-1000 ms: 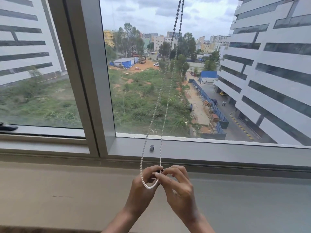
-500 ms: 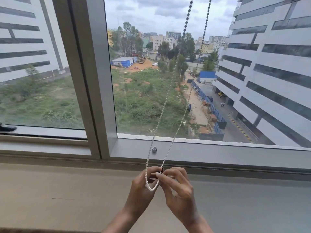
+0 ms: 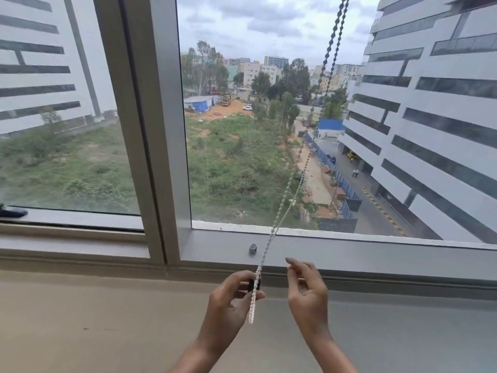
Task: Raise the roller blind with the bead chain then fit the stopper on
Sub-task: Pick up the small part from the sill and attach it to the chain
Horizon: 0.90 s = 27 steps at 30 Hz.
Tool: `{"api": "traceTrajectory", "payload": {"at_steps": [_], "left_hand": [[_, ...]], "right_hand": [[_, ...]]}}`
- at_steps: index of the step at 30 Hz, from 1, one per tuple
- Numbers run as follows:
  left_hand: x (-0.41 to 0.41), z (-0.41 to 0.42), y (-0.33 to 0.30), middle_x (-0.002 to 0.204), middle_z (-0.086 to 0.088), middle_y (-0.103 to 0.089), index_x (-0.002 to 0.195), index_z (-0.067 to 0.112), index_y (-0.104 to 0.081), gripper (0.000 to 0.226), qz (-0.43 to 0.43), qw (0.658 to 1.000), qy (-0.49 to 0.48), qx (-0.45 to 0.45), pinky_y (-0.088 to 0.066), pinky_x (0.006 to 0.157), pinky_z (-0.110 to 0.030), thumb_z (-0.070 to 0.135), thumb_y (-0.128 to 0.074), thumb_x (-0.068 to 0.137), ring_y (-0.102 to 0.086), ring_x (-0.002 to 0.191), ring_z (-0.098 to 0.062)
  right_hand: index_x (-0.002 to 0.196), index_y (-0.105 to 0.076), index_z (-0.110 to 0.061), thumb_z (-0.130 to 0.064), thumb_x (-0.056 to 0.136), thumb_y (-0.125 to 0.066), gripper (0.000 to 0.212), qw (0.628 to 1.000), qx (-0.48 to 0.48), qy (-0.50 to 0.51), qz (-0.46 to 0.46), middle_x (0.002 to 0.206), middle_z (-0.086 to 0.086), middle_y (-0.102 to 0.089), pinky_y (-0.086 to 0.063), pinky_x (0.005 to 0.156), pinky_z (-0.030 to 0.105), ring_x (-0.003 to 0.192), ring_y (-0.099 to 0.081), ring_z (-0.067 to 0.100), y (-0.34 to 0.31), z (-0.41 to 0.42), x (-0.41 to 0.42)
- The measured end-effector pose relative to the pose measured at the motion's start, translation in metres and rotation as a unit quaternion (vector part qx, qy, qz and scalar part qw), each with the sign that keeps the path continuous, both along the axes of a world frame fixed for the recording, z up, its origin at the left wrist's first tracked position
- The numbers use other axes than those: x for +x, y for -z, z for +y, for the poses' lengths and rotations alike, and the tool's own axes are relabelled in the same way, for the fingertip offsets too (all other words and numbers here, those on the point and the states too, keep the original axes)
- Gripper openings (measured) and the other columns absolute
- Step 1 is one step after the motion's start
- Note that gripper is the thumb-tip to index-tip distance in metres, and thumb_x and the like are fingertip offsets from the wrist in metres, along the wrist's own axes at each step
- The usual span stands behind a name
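Two jobs: the blind looks up already. My left hand (image 3: 231, 297) pinches the black stopper (image 3: 252, 285) on the bead chain (image 3: 289, 189); my right hand (image 3: 306, 289) is open, holding nothing.

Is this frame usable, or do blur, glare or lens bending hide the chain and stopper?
Head view: even overcast daylight, no glare on the glass; wide-angle bending bows the window frame. The bead chain is soft and thin against the greenery, sharper near the sky. The left hand pinches the chain at a small dark stopper, slightly smeared; the right hand is open.
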<state>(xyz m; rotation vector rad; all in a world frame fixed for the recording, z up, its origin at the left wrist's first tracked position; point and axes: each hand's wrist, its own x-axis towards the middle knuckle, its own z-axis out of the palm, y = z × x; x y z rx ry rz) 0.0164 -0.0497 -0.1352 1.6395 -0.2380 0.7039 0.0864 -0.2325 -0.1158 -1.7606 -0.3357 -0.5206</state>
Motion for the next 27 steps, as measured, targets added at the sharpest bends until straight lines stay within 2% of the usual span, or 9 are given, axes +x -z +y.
{"api": "traceTrajectory", "payload": {"at_steps": [2, 5, 8, 9, 12, 15, 18, 24, 27], "left_hand": [[0.001, 0.003, -0.004, 0.106, 0.007, -0.081, 0.12, 0.04, -0.074, 0.037, -0.002, 1.0, -0.011, 0.002, -0.07, 0.083, -0.051, 0.02, -0.085, 0.091, -0.086, 0.09, -0.023], [0.002, 0.008, -0.008, 0.106, 0.005, -0.081, 0.119, 0.036, -0.074, 0.032, -0.01, 0.999, -0.029, 0.021, -0.07, 0.081, -0.048, 0.025, -0.085, 0.09, -0.085, 0.089, -0.023], [0.001, 0.015, -0.013, 0.105, 0.002, -0.082, 0.117, 0.036, -0.074, 0.029, -0.009, 0.999, -0.035, 0.005, -0.069, 0.08, -0.041, 0.046, -0.085, 0.092, -0.085, 0.088, -0.023], [0.002, 0.017, -0.014, 0.104, 0.003, -0.083, 0.116, 0.037, -0.074, 0.03, -0.007, 0.999, -0.037, 0.003, -0.069, 0.08, -0.038, 0.049, -0.085, 0.091, -0.085, 0.088, -0.023], [0.007, 0.026, -0.009, 0.104, 0.003, -0.083, 0.115, 0.035, -0.075, 0.038, -0.006, 0.999, -0.05, 0.015, -0.068, 0.08, -0.032, 0.018, -0.094, 0.087, -0.084, 0.088, -0.023], [0.012, 0.037, -0.003, 0.105, 0.002, -0.082, 0.116, 0.032, -0.076, 0.051, -0.01, 0.997, -0.065, 0.027, -0.067, 0.08, -0.028, -0.004, -0.091, 0.083, -0.084, 0.087, -0.022], [0.016, 0.046, 0.001, 0.107, 0.005, -0.082, 0.118, 0.031, -0.076, 0.054, -0.021, 0.996, -0.08, 0.038, -0.067, 0.08, -0.027, -0.007, -0.092, 0.083, -0.084, 0.087, -0.02], [0.024, 0.055, 0.002, 0.107, 0.004, -0.083, 0.119, 0.033, -0.076, 0.051, -0.027, 0.995, -0.088, 0.034, -0.067, 0.081, -0.028, 0.0, -0.093, 0.084, -0.083, 0.089, -0.021], [0.028, 0.054, -0.002, 0.107, 0.004, -0.083, 0.119, 0.031, -0.076, 0.052, -0.031, 0.995, -0.086, 0.036, -0.067, 0.081, -0.027, -0.003, -0.093, 0.083, -0.084, 0.089, -0.021]], "right_hand": [[0.111, -0.078, -0.031, 0.003, 0.098, -0.071, 0.037, 0.998, -0.029, -0.002, 0.059, 0.103, -0.001, -0.071, -0.057, 0.077, 0.018, 0.089, -0.07, 0.011, -0.001, 0.006, 0.02], [0.116, -0.076, -0.024, -0.002, 0.098, -0.072, 0.028, 0.987, -0.1, -0.011, 0.127, 0.107, 0.002, -0.071, -0.063, 0.086, 0.034, 0.091, -0.071, 0.012, -0.002, 0.019, 0.051], [0.129, -0.075, -0.011, -0.004, 0.098, -0.072, 0.031, 0.972, -0.183, -0.043, 0.138, 0.118, 0.007, -0.07, -0.058, 0.084, 0.02, 0.099, -0.07, 0.019, -0.003, 0.038, 0.076], [0.133, -0.073, -0.01, -0.004, 0.099, -0.072, 0.035, 0.967, -0.209, -0.056, 0.136, 0.121, 0.008, -0.068, -0.058, 0.086, 0.021, 0.104, -0.069, 0.021, -0.003, 0.045, 0.083], [0.141, -0.068, -0.008, -0.006, 0.099, -0.072, 0.042, 0.948, -0.279, -0.093, 0.122, 0.132, 0.013, -0.065, -0.054, 0.106, 0.034, 0.121, -0.065, 0.027, -0.005, 0.063, 0.098], [0.143, -0.067, -0.007, 0.001, 0.098, -0.067, 0.045, 0.93, -0.334, -0.115, 0.1, 0.134, 0.014, -0.065, -0.047, 0.109, 0.028, 0.125, -0.063, 0.028, -0.005, 0.076, 0.108], [0.14, -0.069, -0.005, 0.008, 0.098, -0.061, 0.045, 0.916, -0.365, -0.131, 0.101, 0.137, 0.015, -0.063, -0.049, 0.102, 0.021, 0.123, -0.062, 0.029, -0.002, 0.083, 0.115], [0.126, -0.079, -0.004, 0.005, 0.101, -0.058, 0.033, 0.906, -0.397, -0.115, 0.094, 0.119, 0.016, -0.07, -0.051, 0.099, 0.032, 0.117, -0.064, 0.033, 0.004, 0.083, 0.122], [0.125, -0.078, -0.003, 0.006, 0.101, -0.059, 0.032, 0.904, -0.404, -0.106, 0.09, 0.118, 0.016, -0.069, -0.05, 0.094, 0.025, 0.111, -0.065, 0.029, 0.004, 0.077, 0.121]]}}
